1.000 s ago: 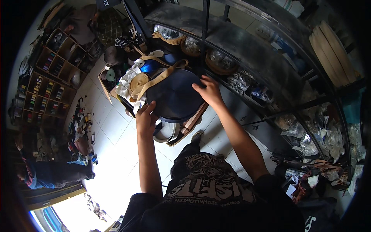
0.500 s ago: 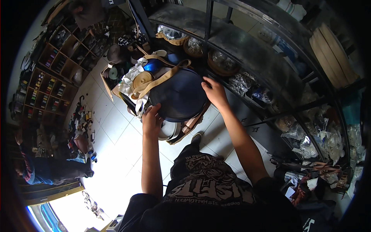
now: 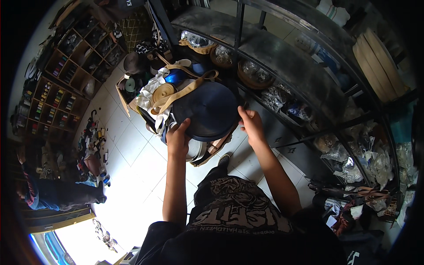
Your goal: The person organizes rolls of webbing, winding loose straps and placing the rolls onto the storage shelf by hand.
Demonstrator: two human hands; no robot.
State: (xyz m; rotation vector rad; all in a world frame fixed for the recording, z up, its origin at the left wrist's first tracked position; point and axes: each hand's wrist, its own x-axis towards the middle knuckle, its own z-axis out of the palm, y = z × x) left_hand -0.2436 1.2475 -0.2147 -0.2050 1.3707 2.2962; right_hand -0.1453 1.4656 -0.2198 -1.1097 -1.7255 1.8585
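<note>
A wide, round, dark navy roll of what looks like strap (image 3: 205, 110) lies tilted in front of me. My left hand (image 3: 177, 138) grips its near left edge, thumb on top. At its right edge my right hand (image 3: 251, 126) has its fingers closed on the rim; the fingertips underneath are hidden. Beyond the roll, a tan strap (image 3: 187, 91) loops over a pile holding a coiled tan roll (image 3: 162, 92), a shiny blue roll (image 3: 175, 76) and crumpled white ribbon (image 3: 148, 95). Partly under the navy roll sits a pale grey roll (image 3: 197, 151).
Black metal shelving (image 3: 274, 48) runs along the right, with baskets of plastic-wrapped goods (image 3: 254, 73) on it. Wooden cubbyholes (image 3: 66, 66) with thread spools stand at the left. Loose items (image 3: 93, 154) lie on the tiled floor. Another person (image 3: 66, 194) is at the lower left.
My right hand has slid down along the roll's right rim toward me. The navy roll and my left hand have shifted slightly to the right.
</note>
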